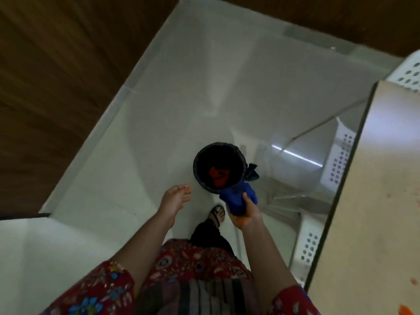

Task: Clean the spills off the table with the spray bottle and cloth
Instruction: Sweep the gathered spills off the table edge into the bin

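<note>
Right hand (246, 212) grips bunched blue cloth (238, 197) over round black-lined bin (219, 170); left hand (173, 200) spread, empty. Glossy white floor (159, 110); stained tabletop (372, 201) at right.

We are looking down on a pale, glossy floor (181, 98) that is reflecting strips of light. A round bin (195, 164) lined with a black bag is standing on it, and something red is lying inside. Our sandalled foot (217, 214) is resting on the floor just beside the bin. At the right a dark-rimmed table (375, 201) is showing its pale top, which is carrying faint orange staining and an orange spill (406, 311) at the near corner. White perforated furniture (338, 160) is standing beside the table.
</note>
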